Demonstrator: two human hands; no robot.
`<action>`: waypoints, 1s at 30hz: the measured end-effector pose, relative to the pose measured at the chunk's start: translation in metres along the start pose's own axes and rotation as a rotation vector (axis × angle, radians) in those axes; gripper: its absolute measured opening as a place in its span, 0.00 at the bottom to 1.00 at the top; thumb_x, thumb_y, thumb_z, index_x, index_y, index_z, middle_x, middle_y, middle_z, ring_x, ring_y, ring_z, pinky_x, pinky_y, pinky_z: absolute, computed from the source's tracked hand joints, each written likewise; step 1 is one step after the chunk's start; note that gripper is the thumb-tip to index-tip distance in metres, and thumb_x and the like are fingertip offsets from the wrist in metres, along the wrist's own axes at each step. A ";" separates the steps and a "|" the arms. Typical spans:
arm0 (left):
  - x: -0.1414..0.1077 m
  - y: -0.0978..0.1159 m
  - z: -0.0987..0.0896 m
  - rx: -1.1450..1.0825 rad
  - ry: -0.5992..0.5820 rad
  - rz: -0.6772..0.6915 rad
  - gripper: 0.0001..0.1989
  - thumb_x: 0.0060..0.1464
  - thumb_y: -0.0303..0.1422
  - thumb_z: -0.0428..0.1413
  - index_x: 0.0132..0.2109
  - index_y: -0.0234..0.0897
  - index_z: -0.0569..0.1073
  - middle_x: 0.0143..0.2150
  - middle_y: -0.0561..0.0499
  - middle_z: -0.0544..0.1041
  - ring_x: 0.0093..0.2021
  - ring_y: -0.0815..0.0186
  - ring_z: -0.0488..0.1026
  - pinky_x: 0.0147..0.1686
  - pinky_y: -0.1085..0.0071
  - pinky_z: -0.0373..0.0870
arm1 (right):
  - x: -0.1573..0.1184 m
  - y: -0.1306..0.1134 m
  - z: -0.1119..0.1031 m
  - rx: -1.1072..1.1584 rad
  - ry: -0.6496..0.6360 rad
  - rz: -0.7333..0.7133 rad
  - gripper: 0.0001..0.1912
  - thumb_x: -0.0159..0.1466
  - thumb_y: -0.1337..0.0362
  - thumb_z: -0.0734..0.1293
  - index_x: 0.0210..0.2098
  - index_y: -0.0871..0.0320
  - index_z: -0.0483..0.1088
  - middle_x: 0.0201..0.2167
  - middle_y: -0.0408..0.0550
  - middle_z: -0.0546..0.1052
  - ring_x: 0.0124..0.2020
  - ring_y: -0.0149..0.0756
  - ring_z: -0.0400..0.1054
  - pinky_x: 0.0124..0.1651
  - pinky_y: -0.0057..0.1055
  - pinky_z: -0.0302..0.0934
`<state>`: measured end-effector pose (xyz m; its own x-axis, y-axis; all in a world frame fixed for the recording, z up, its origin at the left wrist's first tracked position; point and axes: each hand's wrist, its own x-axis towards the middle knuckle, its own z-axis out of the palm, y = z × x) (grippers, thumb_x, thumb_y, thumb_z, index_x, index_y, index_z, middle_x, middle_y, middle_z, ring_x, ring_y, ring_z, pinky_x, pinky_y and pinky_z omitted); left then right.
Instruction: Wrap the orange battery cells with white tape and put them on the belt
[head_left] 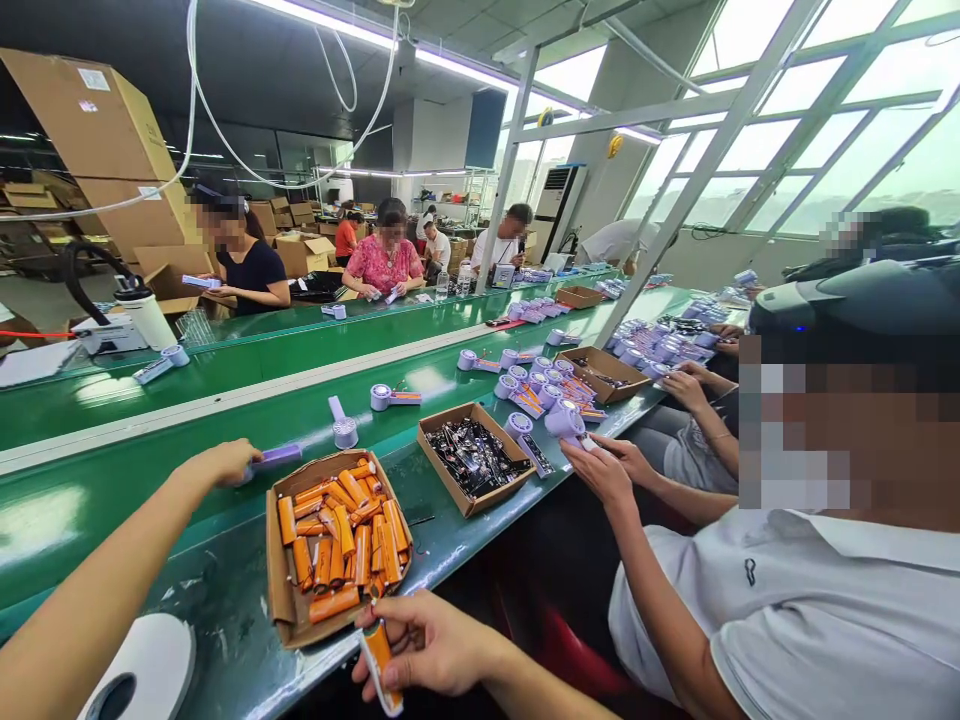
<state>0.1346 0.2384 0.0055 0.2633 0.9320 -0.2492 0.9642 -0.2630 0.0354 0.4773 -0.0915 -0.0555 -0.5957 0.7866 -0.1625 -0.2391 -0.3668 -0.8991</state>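
My left hand (225,464) reaches over the green belt with its fingers closed on one end of a purple handheld fan (279,456). The hand covers part of that fan. Close to the table's front edge, my right hand (439,640) pinches an orange battery (379,648) with a white strip along its side. Between my hands stands a cardboard tray (279,585) full of orange batteries (341,530). Another purple fan (344,425) lies on the belt just beyond the tray.
A white tape roll (146,665) lies at lower left. Right of the batteries, a cardboard box (480,500) holds small black parts. A co-worker at right holds a purple fan (566,420) beside a pile of fans. A metal post (637,250) rises across the line.
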 end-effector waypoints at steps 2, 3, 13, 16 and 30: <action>-0.008 0.001 0.009 0.038 -0.016 -0.001 0.26 0.32 0.36 0.61 0.44 0.44 0.87 0.58 0.36 0.83 0.57 0.37 0.80 0.56 0.51 0.79 | 0.007 0.007 0.001 -0.010 -0.059 0.001 0.43 0.51 0.37 0.85 0.55 0.53 0.75 0.42 0.52 0.85 0.40 0.40 0.83 0.48 0.38 0.73; -0.010 0.003 0.013 0.051 -0.025 -0.001 0.26 0.34 0.37 0.61 0.45 0.43 0.87 0.60 0.36 0.82 0.59 0.36 0.79 0.58 0.49 0.78 | 0.009 0.010 0.001 -0.015 -0.088 0.001 0.43 0.50 0.37 0.85 0.55 0.54 0.74 0.41 0.51 0.85 0.39 0.39 0.82 0.46 0.36 0.73; -0.005 0.011 0.026 0.119 0.008 0.030 0.13 0.51 0.38 0.59 0.41 0.43 0.84 0.56 0.36 0.85 0.61 0.43 0.79 0.63 0.50 0.75 | -0.011 -0.011 0.006 -0.052 0.037 0.048 0.43 0.49 0.32 0.83 0.55 0.49 0.76 0.44 0.54 0.85 0.42 0.44 0.84 0.51 0.44 0.72; -0.002 0.012 0.026 0.126 0.009 0.045 0.11 0.51 0.36 0.59 0.39 0.43 0.84 0.56 0.36 0.85 0.62 0.43 0.79 0.64 0.50 0.74 | -0.006 -0.011 0.004 -0.014 0.033 0.023 0.42 0.51 0.34 0.83 0.56 0.48 0.74 0.42 0.51 0.86 0.41 0.43 0.84 0.50 0.44 0.72; -0.002 0.017 0.007 -0.050 0.022 0.067 0.17 0.65 0.45 0.53 0.47 0.47 0.84 0.51 0.48 0.87 0.51 0.54 0.82 0.48 0.68 0.71 | 0.158 -0.134 -0.042 -0.438 0.088 -0.469 0.32 0.64 0.59 0.77 0.64 0.58 0.68 0.48 0.51 0.85 0.43 0.37 0.81 0.54 0.38 0.72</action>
<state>0.1502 0.2302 -0.0004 0.3277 0.9181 -0.2229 0.9445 -0.3129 0.0996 0.4472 0.1028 0.0226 -0.4345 0.8587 0.2718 -0.1127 0.2476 -0.9623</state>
